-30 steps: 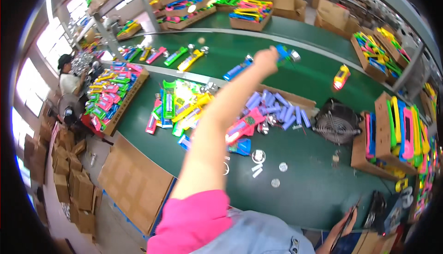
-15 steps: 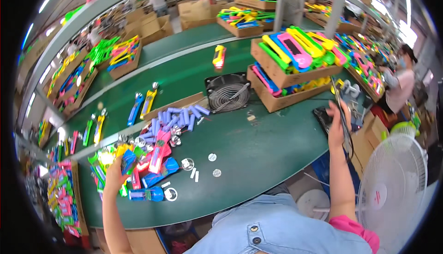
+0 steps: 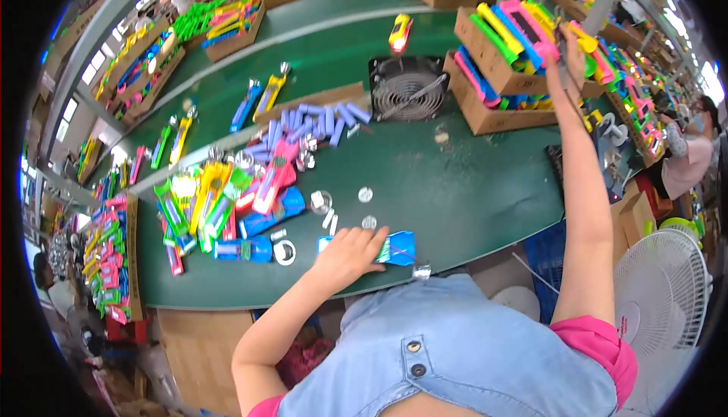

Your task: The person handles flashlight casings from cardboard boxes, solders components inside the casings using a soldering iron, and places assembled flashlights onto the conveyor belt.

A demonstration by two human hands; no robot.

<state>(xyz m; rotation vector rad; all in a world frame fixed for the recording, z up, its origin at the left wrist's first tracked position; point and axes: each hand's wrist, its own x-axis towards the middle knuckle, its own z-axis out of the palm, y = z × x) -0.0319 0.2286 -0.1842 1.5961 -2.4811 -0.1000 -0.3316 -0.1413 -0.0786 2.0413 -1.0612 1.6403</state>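
My left hand (image 3: 350, 256) is closed over a blue plastic housing (image 3: 400, 248) at the table's near edge. Silvery foil or metal (image 3: 422, 271) shows at the housing's right end. My right hand (image 3: 567, 57) is up at the top carton of coloured plastic parts, holding what looks like a soldering iron (image 3: 561, 34) with a dark cord along the wrist. A pink part (image 3: 528, 26) lies beside these fingers; I cannot tell whether they touch it. Left of my left hand are a heap of coloured housings (image 3: 216, 197) and a pile of lavender tubes (image 3: 322, 123).
A black fan (image 3: 408, 89) sits at the table's back, beside two stacked cartons (image 3: 485, 117). Small white discs (image 3: 365, 194) and strips lie mid-table. Beyond runs a green belt (image 3: 326, 45) with a few housings. A white standing fan (image 3: 660, 288) is at the right.
My left hand has come from the coloured heap to the near edge and now has a blue housing. My right hand has risen with the iron to the cartons. The view has shifted.
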